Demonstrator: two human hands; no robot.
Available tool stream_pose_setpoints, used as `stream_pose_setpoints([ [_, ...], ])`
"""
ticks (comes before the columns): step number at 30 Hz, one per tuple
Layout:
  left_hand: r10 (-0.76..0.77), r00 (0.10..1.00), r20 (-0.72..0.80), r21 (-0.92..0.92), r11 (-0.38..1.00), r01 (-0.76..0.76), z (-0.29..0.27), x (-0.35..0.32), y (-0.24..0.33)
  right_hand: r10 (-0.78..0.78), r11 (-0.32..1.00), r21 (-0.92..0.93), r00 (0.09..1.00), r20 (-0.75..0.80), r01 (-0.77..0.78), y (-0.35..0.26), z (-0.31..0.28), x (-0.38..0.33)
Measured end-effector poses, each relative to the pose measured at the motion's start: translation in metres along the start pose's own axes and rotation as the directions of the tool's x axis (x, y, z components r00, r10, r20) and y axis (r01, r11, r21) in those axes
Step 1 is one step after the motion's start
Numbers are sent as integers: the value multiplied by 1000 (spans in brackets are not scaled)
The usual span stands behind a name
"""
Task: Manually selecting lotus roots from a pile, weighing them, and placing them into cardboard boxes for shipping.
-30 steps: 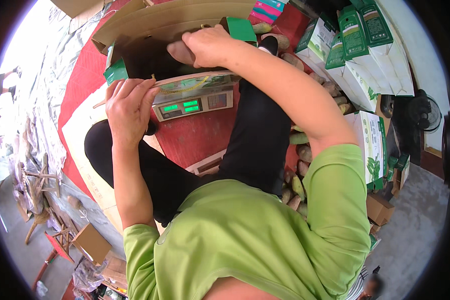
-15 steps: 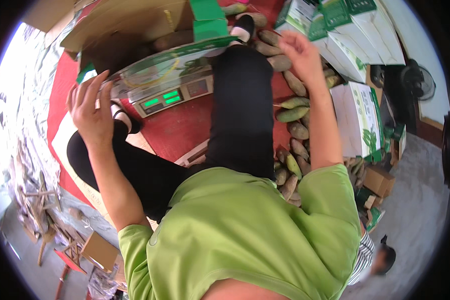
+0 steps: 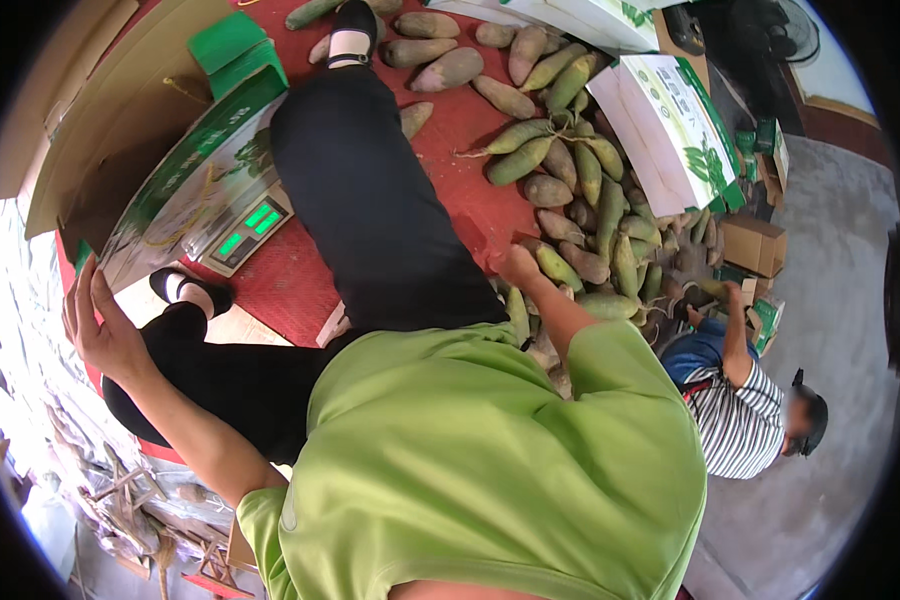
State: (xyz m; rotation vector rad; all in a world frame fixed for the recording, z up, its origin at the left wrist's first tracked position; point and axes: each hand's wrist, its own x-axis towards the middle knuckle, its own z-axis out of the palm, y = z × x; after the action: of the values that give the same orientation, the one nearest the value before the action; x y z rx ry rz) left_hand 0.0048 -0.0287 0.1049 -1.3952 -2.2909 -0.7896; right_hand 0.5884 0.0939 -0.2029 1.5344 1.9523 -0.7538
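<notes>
My left hand [image 3: 108, 330] is at the near left corner of an open cardboard box [image 3: 160, 195] with green and white sides. Its fingers are stretched out, their tips at the box's edge. Under the box, a weighing scale [image 3: 253, 228] with lit green displays shows partly. To the right of my leg, my right hand [image 3: 513, 264] hangs low over the red floor covering, beside a pile of long green and brownish radishes [image 3: 582, 262]. Its fingers are smeared by motion, so whether they hold anything is unclear.
More radishes [image 3: 448, 70] lie loose beyond my foot. White and green cartons [image 3: 660, 125] stand at the far right. A person in a striped shirt [image 3: 740, 425] is at the right with a hand near the pile, by some brown boxes [image 3: 753, 245]. A fan [image 3: 770, 30] stands behind.
The view has swung to the right, showing more of the pile and the other person. My right hand has come back from the far radishes toward my body. My left hand stays by the box.
</notes>
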Motion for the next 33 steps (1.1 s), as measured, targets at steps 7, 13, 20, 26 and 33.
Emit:
stream_pose_setpoints([
  [7, 79, 997, -15, 0, 997, -79, 3, 1, -5, 255, 943, 238, 965, -68, -232, 5, 12, -45],
  [13, 45, 998, -34, 38, 998, -44, -6, -1, -2, 206, 961, 175, 976, 71, -216, 19, -2, -36],
  [20, -8, 998, -55, 23, 1000, 10, 0, 0, 6, 155, 937, 308, 986, 59, -166, 35, 46, -33],
  [26, -9, 998, -65, 55, 998, 12, 0, 1, 3, 5, 948, 318, 1000, 21, -11, 60, 58, -30],
  [33, -25, 996, -81, 51, 998, 29, -6, 3, 7, 241, 579, 799, 970, 23, -163, 45, 23, -24],
])
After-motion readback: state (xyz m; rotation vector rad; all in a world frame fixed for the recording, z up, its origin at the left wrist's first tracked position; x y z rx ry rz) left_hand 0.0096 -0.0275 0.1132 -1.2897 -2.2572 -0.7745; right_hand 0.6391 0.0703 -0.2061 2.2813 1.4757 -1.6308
